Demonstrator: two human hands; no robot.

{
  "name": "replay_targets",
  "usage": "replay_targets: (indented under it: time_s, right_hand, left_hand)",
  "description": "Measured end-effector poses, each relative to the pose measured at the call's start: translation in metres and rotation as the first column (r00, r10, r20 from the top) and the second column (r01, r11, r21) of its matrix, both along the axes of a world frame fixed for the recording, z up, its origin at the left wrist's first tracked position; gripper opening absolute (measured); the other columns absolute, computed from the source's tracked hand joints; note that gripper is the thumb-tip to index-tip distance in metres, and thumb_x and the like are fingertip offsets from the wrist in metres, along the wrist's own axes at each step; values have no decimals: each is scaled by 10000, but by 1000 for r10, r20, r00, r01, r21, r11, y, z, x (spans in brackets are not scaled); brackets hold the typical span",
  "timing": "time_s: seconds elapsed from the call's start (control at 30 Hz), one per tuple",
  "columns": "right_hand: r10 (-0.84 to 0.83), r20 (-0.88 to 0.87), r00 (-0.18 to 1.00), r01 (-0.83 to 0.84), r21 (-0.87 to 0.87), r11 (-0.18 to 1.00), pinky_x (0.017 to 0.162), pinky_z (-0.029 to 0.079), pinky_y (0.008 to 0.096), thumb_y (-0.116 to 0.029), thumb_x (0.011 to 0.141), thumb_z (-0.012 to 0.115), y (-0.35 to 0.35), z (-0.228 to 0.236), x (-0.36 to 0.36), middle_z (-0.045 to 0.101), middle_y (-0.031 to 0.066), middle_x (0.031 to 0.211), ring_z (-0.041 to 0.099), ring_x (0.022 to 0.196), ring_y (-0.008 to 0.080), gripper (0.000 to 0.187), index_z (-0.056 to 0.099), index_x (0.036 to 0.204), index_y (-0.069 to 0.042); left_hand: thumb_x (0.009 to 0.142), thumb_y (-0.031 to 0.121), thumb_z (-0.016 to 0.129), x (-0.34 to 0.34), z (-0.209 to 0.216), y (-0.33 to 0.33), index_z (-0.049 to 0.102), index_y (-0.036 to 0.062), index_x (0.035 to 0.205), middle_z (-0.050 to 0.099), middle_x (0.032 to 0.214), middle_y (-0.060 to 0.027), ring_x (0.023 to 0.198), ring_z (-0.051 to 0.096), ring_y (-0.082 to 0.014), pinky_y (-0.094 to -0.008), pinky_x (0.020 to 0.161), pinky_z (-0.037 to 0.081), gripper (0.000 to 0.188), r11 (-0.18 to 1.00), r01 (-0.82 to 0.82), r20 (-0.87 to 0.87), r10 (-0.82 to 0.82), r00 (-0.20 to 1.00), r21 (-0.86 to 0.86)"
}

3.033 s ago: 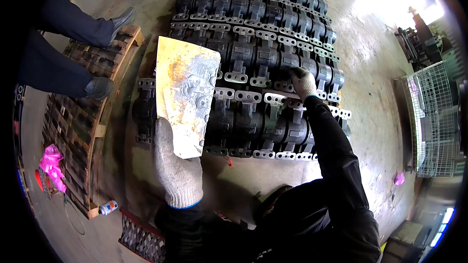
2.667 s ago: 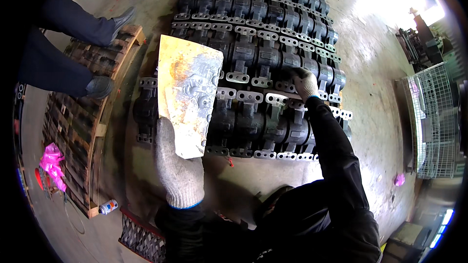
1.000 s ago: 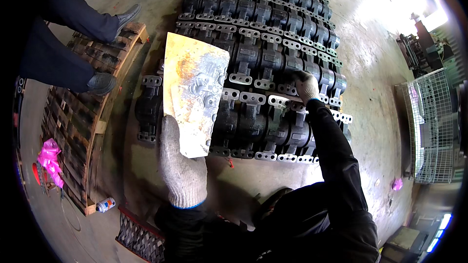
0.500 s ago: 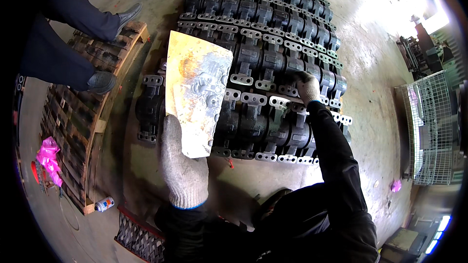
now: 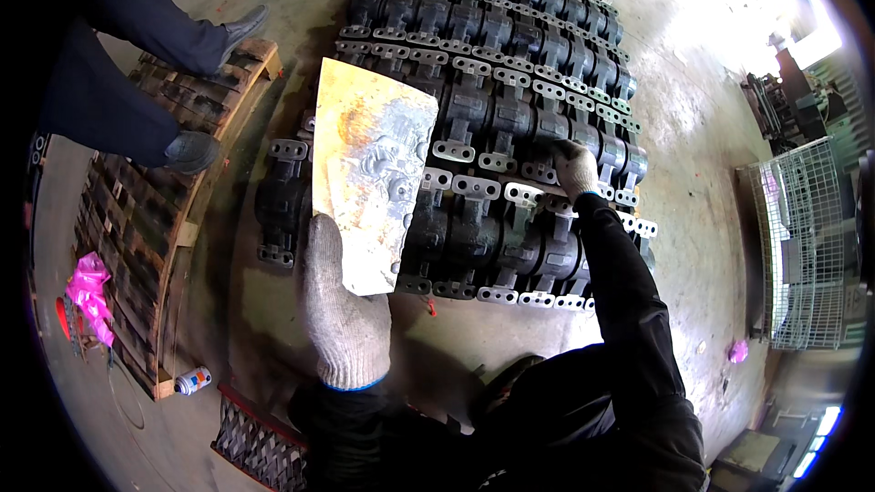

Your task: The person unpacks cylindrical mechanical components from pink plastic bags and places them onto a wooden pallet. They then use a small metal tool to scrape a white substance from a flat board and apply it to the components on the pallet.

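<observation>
My left hand [image 5: 351,314], in a grey knit glove, grips a stiff, tapered sheet [image 5: 365,128] by its lower end. Yellowish at the top and pale below, the sheet carries smears of grey paste [image 5: 394,164]. Over the rows of black cast metal rollers [image 5: 469,114], my right hand [image 5: 576,170] reaches forward in a pale glove with darkened fingertips. Its fingers curl down against a roller beside the flat drilled lugs [image 5: 540,170]; whatever they hold, if anything, is hidden. The sheet covers part of the nearer rows.
A wooden pallet [image 5: 178,210] lies at left, with a person's shoes [image 5: 191,153] on it. Near it are a pink wrapper [image 5: 88,287] and a spray can [image 5: 193,381]. A wire mesh cage [image 5: 802,246] stands at right; a dark grated piece [image 5: 255,446] lies lower left.
Almost nothing differs. The sheet in my left hand has shifted very slightly right; my right hand stays at the same roller.
</observation>
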State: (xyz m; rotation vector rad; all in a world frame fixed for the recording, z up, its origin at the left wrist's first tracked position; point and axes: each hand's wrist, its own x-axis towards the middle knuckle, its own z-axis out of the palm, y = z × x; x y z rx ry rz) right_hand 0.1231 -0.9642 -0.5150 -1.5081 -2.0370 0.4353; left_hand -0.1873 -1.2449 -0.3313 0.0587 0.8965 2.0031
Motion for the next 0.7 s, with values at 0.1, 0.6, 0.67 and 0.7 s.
replay_targets:
  time_s: [0.1,0.6,0.67,0.7]
  right_hand:
    - [14,43,999,-16,39,999,871,541,425,-139,869,651,5,-5,4,727,214,1013,693,995,391,242,748,1067,-39]
    - [-7,-62,998,8,18,1000,877,541,390,-102,897,652,-2,7,-2,732,196,1030,692,1003,368,220,759,1086,-72]
    - [-43,-139,989,43,-1,999,872,537,372,-113,917,663,-5,16,-3,737,183,1026,700,986,334,205,756,1092,-58]
    - [-68,-184,981,69,-6,998,867,535,359,-123,929,672,-5,21,-2,741,172,1023,704,973,308,197,754,1092,-49]
  left_hand:
    - [1040,294,578,1,1,-1,541,29,1432,623,1378,-87,1248,601,-225,-375,1018,483,475,1000,-3,-4,3,1000,-4]
    - [1033,287,593,1,4,-5,539,18,1429,615,1392,-93,1256,598,-229,-378,1047,479,482,1000,3,-6,-3,1000,20]
    - [1032,291,596,0,2,-3,540,18,1427,616,1390,-91,1253,601,-232,-380,1048,479,484,1000,1,0,-1,1000,11]
    - [1031,292,598,0,1,0,540,14,1424,616,1388,-95,1253,601,-234,-382,1050,478,485,1000,3,0,-3,1000,22]
